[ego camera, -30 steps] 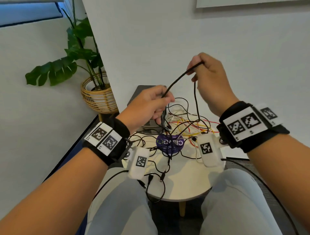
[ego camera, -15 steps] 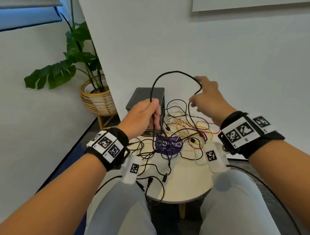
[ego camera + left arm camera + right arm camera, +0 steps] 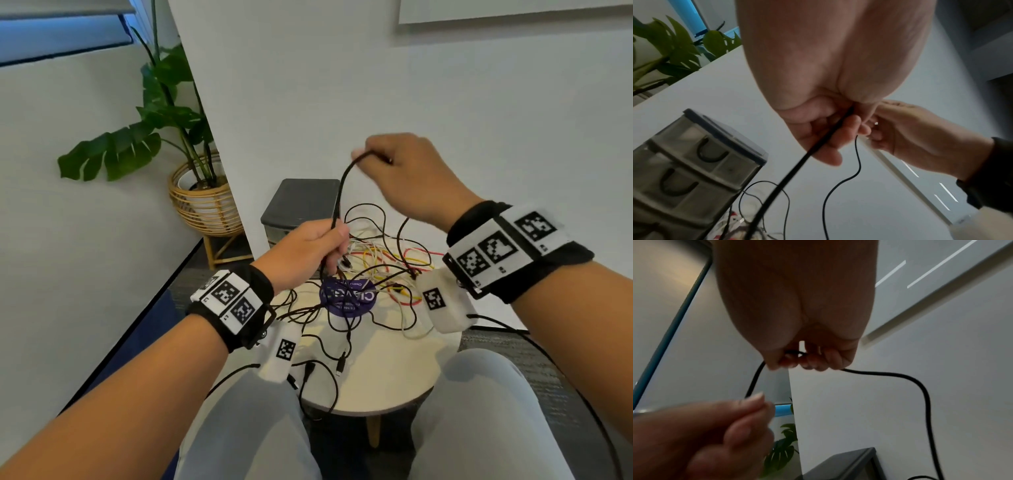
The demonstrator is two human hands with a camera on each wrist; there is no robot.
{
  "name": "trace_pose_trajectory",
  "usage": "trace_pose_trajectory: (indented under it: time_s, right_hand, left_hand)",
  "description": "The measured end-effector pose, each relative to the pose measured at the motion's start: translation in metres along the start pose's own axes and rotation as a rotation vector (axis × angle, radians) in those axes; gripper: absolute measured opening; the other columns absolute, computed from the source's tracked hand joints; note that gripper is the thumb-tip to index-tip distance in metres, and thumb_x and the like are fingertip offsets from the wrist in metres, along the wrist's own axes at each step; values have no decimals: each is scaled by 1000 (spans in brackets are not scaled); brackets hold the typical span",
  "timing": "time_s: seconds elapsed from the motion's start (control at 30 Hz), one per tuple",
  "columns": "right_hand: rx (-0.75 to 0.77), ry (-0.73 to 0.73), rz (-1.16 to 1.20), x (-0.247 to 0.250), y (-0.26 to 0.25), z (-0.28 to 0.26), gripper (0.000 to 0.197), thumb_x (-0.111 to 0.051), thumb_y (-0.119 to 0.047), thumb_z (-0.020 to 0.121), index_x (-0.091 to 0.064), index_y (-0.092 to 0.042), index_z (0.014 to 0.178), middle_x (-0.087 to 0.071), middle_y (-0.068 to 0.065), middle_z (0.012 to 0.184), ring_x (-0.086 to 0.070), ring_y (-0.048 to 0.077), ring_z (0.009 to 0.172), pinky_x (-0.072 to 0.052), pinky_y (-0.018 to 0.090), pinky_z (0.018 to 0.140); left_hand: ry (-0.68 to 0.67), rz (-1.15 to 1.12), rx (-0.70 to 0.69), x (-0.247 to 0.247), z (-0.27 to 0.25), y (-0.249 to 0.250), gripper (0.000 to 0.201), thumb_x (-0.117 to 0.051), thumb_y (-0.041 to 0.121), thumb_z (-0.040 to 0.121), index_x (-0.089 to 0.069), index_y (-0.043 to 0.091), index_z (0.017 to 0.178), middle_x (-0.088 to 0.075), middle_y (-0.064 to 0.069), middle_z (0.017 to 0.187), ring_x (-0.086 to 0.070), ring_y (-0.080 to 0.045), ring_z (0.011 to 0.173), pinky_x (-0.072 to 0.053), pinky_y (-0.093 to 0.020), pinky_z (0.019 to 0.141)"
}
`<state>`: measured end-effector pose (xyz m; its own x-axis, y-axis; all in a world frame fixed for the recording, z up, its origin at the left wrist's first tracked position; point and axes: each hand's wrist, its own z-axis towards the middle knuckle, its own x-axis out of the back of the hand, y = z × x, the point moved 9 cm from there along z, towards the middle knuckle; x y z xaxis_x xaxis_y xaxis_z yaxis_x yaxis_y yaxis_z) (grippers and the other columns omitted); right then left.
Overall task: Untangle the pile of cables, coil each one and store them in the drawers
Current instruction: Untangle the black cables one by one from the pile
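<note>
A thick black cable [image 3: 339, 192] runs between both hands above the round table [image 3: 383, 370]. My left hand [image 3: 318, 248] grips its lower part, fingers curled round it [image 3: 824, 141]. Up and to the right, my right hand [image 3: 400, 171] pinches the cable's upper bend [image 3: 795, 353]; from there the cable [image 3: 920, 386] droops back down. A tangle of black, red, yellow and white cables [image 3: 387, 270] lies on the table under the hands. The grey drawer unit [image 3: 301, 209] stands at the table's far side, its drawers [image 3: 694, 162] pushed in.
A purple round sticker [image 3: 347, 297] lies under the tangle. Loose black cable ends [image 3: 322, 373] hang over the table's near edge by my knees. A potted plant in a wicker basket [image 3: 202, 202] stands to the left, beside a white wall panel.
The right hand dropped with the cable arching in a loop, then rose again and drew the cable up; the left hand kept its grip just above the pile.
</note>
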<state>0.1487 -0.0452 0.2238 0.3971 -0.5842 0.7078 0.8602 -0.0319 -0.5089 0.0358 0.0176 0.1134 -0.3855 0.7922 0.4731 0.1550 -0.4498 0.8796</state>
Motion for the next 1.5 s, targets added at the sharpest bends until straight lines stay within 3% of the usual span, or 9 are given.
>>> trace_pose_trajectory:
  time_s: [0.1,0.2,0.57,0.7,0.8,1.0,1.27,1.37,1.5]
  right_hand:
    - [-247,178,414,24,20,10,45,-54,-37,102,-41,-24,61,-38,-8,59,-32,11,53,-24,29,54]
    - [-407,260,720,39,30,16,37,-53,-32,102,-45,-23,67,-42,-3,65,-33,14,54,-24,26,49]
    - [-201,433,1562,76,10,24,37,-52,-23,103,-43,-15,68,-48,4,73,-44,17,58,-40,28,56]
    - [-394,322,1273,60,35,23,28,-55,-30,101,-53,-15,77,-56,3,75,-48,15,58,-42,25,55]
    - [-523,167,928,24,59,9,28,-53,-23,98,-63,-15,74,-64,4,82,-53,17,60,-42,24,53]
    - [-494,-318,395,-54,86,-31,29,-46,-11,100,-75,-11,94,-73,5,107,-65,19,79,-49,25,61]
    - [-438,-568,199,-77,104,-57,44,-46,-5,99,-71,-35,78,-67,-1,104,-63,18,76,-46,29,61]
    - [-474,-629,163,-71,111,-59,43,-45,4,97,-71,-29,107,-62,-3,100,-65,20,87,-50,32,71]
    - [-370,-580,-40,-48,103,-44,68,-37,15,88,-57,-28,138,-58,5,136,-53,21,126,-39,29,97]
  left_hand:
    - [-81,77,92,-18,-5,-26,36,-39,30,110,-63,11,91,-66,-6,86,-65,-27,92,-53,-41,96]
    - [-104,155,138,-26,-7,-50,31,-43,30,109,-68,16,96,-71,4,102,-63,-16,104,-49,-33,93]
    - [-201,313,201,-25,-3,-80,30,-45,36,107,-71,23,102,-67,0,111,-61,-18,106,-47,-38,97]
    - [-122,290,189,-11,0,-72,38,-39,28,109,-73,13,98,-75,1,102,-66,-6,99,-44,-27,92]
    - [-78,250,174,1,2,-44,37,-36,25,110,-67,5,101,-76,-6,82,-70,-15,82,-51,-28,87]
    - [102,59,32,35,3,23,37,-36,26,111,-66,11,97,-41,3,60,-45,-14,55,-55,-35,71]
    - [458,-177,-51,75,8,58,36,-40,30,110,-69,15,96,-33,5,61,-25,-10,50,-19,-31,50]
    - [516,-279,-92,88,6,68,36,-38,30,111,-69,14,99,-31,3,63,-22,-11,52,-17,-31,50]
    - [469,-244,-110,88,11,82,37,-39,30,111,-70,12,103,-31,3,63,-22,-11,52,-15,-30,50]
